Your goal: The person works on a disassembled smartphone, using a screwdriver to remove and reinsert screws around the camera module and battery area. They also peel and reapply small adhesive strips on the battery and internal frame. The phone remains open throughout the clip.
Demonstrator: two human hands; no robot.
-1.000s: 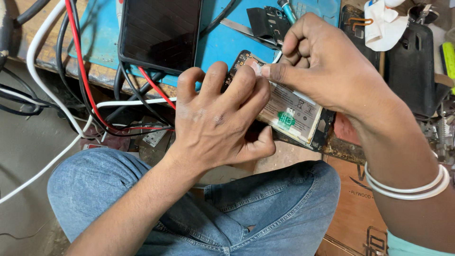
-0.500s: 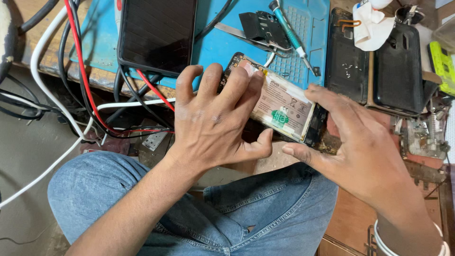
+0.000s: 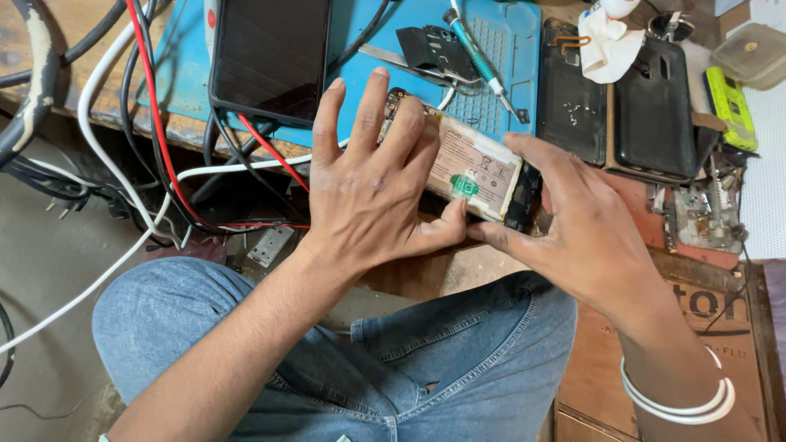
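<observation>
The opened smartphone (image 3: pixel 471 164) lies at the front edge of the worktop (image 3: pixel 188 127), partly on the blue repair mat (image 3: pixel 508 49), back cover off and its white battery (image 3: pixel 475 168) exposed and seated in the frame. The left hand (image 3: pixel 368 192) lies flat over the phone's left part, fingers (image 3: pixel 372 106) spread and pressing down, with the thumb tip against the battery's near edge. The right hand (image 3: pixel 577 225) cups the phone's right end; its thumb and forefinger sit at the dark lower section of the frame, loosely curved, clamped on nothing that can be confirmed. Neither hand holds a tool.

Judgement on progress: disassembly is well advanced, since the rear cover is removed and the internals are open. The battery remains in place, so it is either not yet lifted out or is being pressed home; the view does not settle which. Closing up of the handset is outstanding.

Surroundings: a teal-handled screwdriver (image 3: pixel 475 53) lies on the mat beyond the phone, beside a small black part (image 3: pixel 434 45). A dark tablet-like device (image 3: pixel 270 57) rests to the left, above red, white and black cables (image 3: pixel 155 147). Two black phone back covers (image 3: pixel 614 98) lie to the right. A white bangle (image 3: pixel 679 401) sits on the right wrist.
</observation>
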